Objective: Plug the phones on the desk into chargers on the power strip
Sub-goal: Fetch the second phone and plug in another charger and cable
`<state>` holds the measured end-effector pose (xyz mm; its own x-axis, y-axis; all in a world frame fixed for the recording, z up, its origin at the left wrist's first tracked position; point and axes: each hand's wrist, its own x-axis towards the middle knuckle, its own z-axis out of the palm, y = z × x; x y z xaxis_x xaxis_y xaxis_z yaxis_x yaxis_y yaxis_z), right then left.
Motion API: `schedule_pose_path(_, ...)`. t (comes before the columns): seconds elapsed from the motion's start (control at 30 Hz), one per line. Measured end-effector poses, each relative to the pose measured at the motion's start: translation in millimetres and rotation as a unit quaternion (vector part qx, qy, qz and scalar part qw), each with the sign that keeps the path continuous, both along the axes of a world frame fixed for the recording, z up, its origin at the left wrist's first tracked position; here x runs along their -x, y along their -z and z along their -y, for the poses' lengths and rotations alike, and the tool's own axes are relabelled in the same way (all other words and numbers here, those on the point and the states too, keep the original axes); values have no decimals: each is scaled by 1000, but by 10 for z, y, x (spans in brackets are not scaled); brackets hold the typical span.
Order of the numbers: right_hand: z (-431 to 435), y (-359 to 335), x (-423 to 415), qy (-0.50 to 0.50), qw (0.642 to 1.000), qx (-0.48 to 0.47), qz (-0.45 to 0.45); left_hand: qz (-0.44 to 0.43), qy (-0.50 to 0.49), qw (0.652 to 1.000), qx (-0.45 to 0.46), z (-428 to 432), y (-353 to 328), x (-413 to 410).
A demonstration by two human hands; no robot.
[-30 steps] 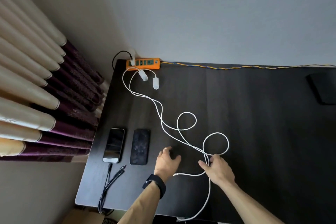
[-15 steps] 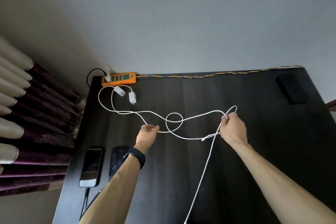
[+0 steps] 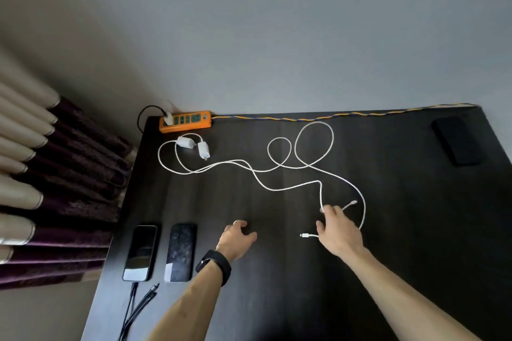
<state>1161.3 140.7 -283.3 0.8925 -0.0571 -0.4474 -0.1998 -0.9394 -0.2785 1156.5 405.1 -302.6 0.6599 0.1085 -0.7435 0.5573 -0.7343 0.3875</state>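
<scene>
An orange power strip (image 3: 191, 120) lies at the desk's far left corner with one white plug in its left socket. Two white charger bricks (image 3: 182, 142) (image 3: 203, 149) lie loose on the desk just in front of it. Their white cables (image 3: 279, 169) loop across the desk to my right hand (image 3: 338, 231). That hand holds one white cable at the fingertips, its connector (image 3: 353, 203) sticking out to the right. A second connector (image 3: 304, 235) pokes out left of the thumb. My left hand (image 3: 237, 238) hovers loosely curled and holds nothing. Two phones (image 3: 141, 252) (image 3: 180, 252) lie near left.
A black multi-head cable (image 3: 138, 304) runs off the near edge below the left phone. A dark flat phone-like object (image 3: 457, 141) lies at the far right. A yellow-blue cord (image 3: 332, 115) follows the back edge. Curtains (image 3: 69, 174) hang left of the dark desk (image 3: 277, 299).
Both hands came down toward the near edge. My left hand let go of the white cable, which now lies in loops on the desk. The right hand drew the cable ends closer.
</scene>
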Motion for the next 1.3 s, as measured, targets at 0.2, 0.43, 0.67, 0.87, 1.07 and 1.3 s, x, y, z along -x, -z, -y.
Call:
schedule_pose_path(0.2, -559, 112, 435, -229, 958, 43, -166, 18, -29, 999, -18, -421, -123, -86)
schedule_pose_path(0.43, -1254, -139, -151, -109, 988, 92, -61, 59, -96, 993, -37, -1311, -205, -537)
schedule_pose_path(0.67, -2012, -357, -865, -84, 992, 83, -45, 147, -143, 976, -81, -2224, -183, -1321)
schedule_pose_path(0.87, -2623, -137, -1500, -28, 999, -21, -31, 103, -289, 950, 58, -2505, 68, -1890)
schedule_pose_path(1.07, -2791, 33, -1605, 95, 984, -145, -34, 196, -240, 904, 293, -2409, -269, -2067)
schedule_pose_path(1.3, -2910, -768, -2351, 389, 662, -614, -186, 263, 66, 898, 345, -2271, -1009, -2254)
